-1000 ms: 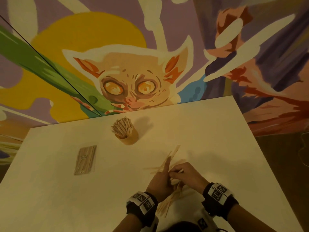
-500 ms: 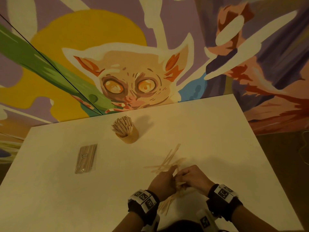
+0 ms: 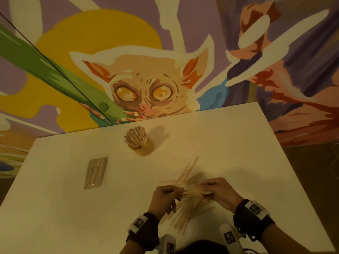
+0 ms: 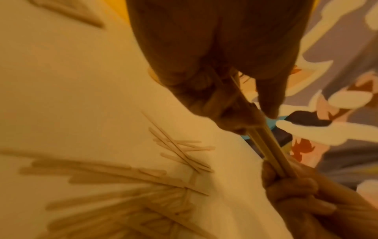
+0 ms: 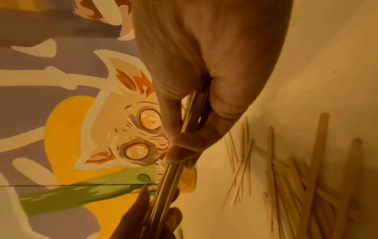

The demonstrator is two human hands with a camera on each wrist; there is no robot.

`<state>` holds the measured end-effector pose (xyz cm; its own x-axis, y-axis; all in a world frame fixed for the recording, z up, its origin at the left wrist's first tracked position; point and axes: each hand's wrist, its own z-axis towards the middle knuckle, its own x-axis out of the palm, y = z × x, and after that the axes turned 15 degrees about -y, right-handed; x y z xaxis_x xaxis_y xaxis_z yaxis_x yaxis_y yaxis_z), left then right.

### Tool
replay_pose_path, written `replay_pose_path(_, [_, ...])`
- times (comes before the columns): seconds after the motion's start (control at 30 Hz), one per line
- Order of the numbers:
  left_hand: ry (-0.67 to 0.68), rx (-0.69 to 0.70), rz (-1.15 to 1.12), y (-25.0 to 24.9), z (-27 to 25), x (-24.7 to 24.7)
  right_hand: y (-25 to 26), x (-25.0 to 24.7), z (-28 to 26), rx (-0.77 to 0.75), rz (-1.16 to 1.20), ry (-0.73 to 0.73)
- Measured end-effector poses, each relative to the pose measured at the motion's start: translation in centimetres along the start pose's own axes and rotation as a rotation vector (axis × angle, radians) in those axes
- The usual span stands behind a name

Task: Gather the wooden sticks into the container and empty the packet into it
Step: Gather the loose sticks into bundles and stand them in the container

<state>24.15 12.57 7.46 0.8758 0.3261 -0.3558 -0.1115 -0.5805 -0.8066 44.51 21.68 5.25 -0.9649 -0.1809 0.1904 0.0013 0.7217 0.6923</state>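
Note:
A small bundle of wooden sticks (image 3: pixel 192 192) is held level just above the table, one end in each hand. My left hand (image 3: pixel 175 195) pinches its left end and my right hand (image 3: pixel 206 191) its right end. The left wrist view shows the bundle (image 4: pixel 266 142) running from my left fingers down to the right hand (image 4: pixel 296 190). More loose sticks (image 3: pixel 185 211) lie scattered under and beyond the hands. The round wooden container (image 3: pixel 142 146), holding several upright sticks, stands farther back. The clear packet of sticks (image 3: pixel 96 172) lies flat at the left.
The white table (image 3: pixel 238 153) ends at a painted mural wall behind the container, and its right edge drops to a dark floor. In the right wrist view the container (image 5: pixel 187 181) shows just past the bundle (image 5: pixel 171 177), with scattered sticks (image 5: pixel 286 177) to the right.
Both hands were pressed together on the pile; now they have drawn apart and raised a bundle of sticks, each holding one end.

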Motion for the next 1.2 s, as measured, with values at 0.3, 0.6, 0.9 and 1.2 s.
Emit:
replay_pose_path(0.3, [-0.159, -0.047, -0.130, -0.3, -0.7, 2.0, -0.7, 2.3, -1.0, -0.104, -0.122, -0.086])
replay_pose_path(0.6, [-0.131, -0.224, -0.452, -1.9, -1.9, 2.4, -0.2, 3.5, -1.5, -0.459, -0.175, -0.240])
replay_pose_path(0.9, [-0.101, -0.506, -0.584, -2.0, -2.6, 2.4, -0.1, 3.7, -3.1, -0.773, -0.264, -0.240])
replay_pose_path(1.2, [-0.125, -0.428, -0.564, -2.1, -3.7, 3.3, -0.6, 2.5, -3.5, -0.763, -0.228, -0.262])
